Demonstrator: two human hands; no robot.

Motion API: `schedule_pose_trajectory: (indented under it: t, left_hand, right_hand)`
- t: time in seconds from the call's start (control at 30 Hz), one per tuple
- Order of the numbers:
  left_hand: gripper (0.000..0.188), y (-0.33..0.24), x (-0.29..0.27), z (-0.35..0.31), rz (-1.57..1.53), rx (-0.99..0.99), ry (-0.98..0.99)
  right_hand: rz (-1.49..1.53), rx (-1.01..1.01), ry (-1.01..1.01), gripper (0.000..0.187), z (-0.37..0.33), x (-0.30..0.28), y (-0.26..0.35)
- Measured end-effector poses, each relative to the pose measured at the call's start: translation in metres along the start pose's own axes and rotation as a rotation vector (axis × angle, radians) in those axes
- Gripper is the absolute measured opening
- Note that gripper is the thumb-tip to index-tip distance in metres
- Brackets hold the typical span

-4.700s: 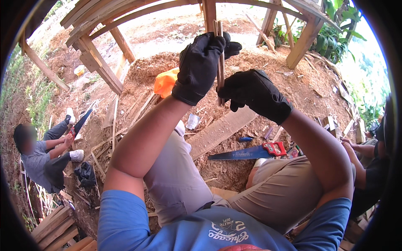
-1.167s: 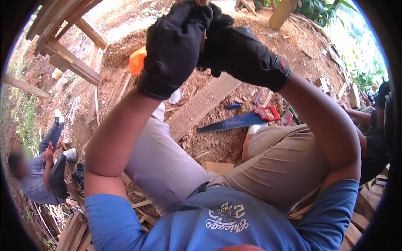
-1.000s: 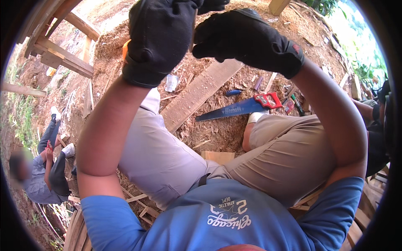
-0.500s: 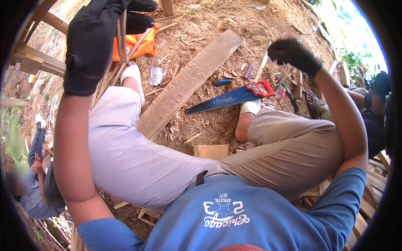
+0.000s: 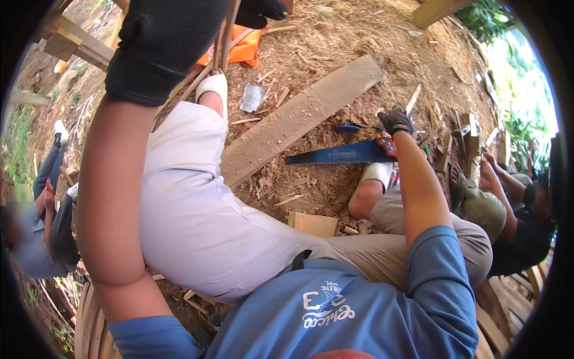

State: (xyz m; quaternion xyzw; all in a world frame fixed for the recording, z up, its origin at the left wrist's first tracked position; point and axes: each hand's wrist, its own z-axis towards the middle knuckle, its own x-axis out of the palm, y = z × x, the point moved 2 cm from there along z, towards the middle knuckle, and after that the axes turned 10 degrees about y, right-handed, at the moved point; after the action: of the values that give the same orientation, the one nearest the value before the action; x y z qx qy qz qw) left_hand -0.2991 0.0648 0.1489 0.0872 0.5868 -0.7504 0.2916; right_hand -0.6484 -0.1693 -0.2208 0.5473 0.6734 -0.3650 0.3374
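Observation:
My left hand [image 5: 170, 45], in a black glove, is raised close to the camera at the upper left. It is closed round thin upright wooden strips [image 5: 223, 45], with fingertips showing on their far side; the strips' upper ends are out of view. My right hand [image 5: 397, 121], also gloved, reaches down just beyond the red handle of a handsaw [image 5: 335, 154]. Its fingers are partly hidden, and whether they hold anything does not show. The blue-bladed saw lies on the ground by my right foot. Left of that hand lies a small blue object [image 5: 347, 128].
A wide plank [image 5: 305, 116] strewn with chips lies between my feet. An orange bag [image 5: 244, 51] and a crumpled silvery packet [image 5: 252, 97] lie beyond my left foot. One person [image 5: 514, 209] sits at the right, another [image 5: 45, 221] at the far left. Timber frames stand upper left.
My right hand has come down and left, from over the ground at the right to beside the saw handle. My left hand stays with the strips; the view has shifted.

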Motion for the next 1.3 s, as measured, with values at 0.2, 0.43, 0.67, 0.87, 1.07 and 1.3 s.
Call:
schedule_pose_trajectory:
  t: [0.2, 0.43, 0.67, 0.87, 1.07, 1.3]
  left_hand:
    - [0.034, 0.013, 0.003, 0.001, 0.196, 0.067, 0.026]
    - [0.033, 0.029, -0.013, 0.003, 0.054, -0.045, 0.153]
    - [0.044, 0.056, -0.007, 0.018, 0.041, -0.102, 0.246]
    - [0.040, 0.048, -0.015, 0.006, -0.081, -0.246, 0.268]
    - [0.037, 0.025, -0.006, 0.006, -0.066, -0.192, 0.331]
    - [0.032, -0.014, 0.001, 0.002, -0.150, -0.118, 0.318]
  right_hand:
    - [-0.023, 0.074, -0.089, 0.032, 0.031, 0.045, -0.012]
    - [-0.021, -0.893, -0.630, 0.033, -0.050, 0.039, 0.209]
    - [-0.183, -1.019, -0.467, 0.033, -0.059, 0.109, 0.355]
    - [-0.203, -1.080, -0.333, 0.026, -0.096, 0.091, 0.380]
    - [0.117, -1.172, -0.504, 0.024, -0.101, -0.002, 0.334]
    - [0.168, -1.149, -0.585, 0.013, -0.129, -0.251, 0.160]
